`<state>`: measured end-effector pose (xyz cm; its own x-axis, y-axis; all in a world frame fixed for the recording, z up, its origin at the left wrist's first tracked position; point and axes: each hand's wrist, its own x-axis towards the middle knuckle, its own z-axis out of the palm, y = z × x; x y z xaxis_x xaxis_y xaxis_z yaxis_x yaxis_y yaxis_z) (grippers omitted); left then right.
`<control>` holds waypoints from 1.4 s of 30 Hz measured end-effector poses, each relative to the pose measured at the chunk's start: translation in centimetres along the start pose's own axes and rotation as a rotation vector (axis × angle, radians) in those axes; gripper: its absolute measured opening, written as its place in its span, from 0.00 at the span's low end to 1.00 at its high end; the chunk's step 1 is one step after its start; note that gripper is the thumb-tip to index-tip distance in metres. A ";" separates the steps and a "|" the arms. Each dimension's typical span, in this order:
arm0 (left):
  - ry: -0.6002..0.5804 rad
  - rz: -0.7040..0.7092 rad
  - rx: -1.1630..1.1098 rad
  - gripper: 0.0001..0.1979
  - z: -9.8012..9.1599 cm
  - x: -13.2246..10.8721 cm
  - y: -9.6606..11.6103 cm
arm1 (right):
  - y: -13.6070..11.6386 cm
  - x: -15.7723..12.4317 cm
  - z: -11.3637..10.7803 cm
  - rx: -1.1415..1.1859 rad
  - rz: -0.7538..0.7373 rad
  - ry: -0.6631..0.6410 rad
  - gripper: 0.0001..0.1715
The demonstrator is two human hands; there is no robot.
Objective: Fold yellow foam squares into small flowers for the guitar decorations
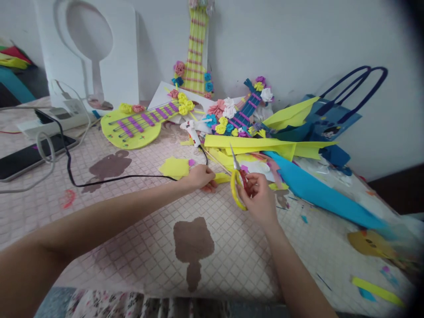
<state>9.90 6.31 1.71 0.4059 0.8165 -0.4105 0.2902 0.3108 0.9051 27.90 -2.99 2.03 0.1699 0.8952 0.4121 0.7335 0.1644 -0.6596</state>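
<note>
My right hand (260,196) grips a pair of scissors (237,185) with yellow and red handles, the blades pointing up and away from me. My left hand (202,177) is closed just left of them, pinching the end of a yellow paper strip (222,178); its fingertips are partly hidden. Beside that hand lies a jagged yellow paper piece (175,167). A white glue gun (191,133) rests beyond it, and its black cord (132,177) passes by my left hand.
Behind stand paper-flowered toy guitars: a yellow one (132,130), an upright one (195,57) and a blue one (245,110). Blue crepe paper (318,192) and yellow crepe paper (245,142) lie right. A phone (36,154) and power strip (62,115) sit left; a blue bag (334,121) stands back right.
</note>
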 end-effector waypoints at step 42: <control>0.283 0.744 1.289 0.09 -10.8 -4.7 -3.7 | -6.1 -1.9 7.4 0.150 -0.399 -0.464 0.06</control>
<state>-2.48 6.60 1.51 0.6664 0.7015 0.2526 0.6990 -0.7057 0.1160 18.22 -2.58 0.63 -0.4253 0.8341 0.3514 0.5756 0.5489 -0.6062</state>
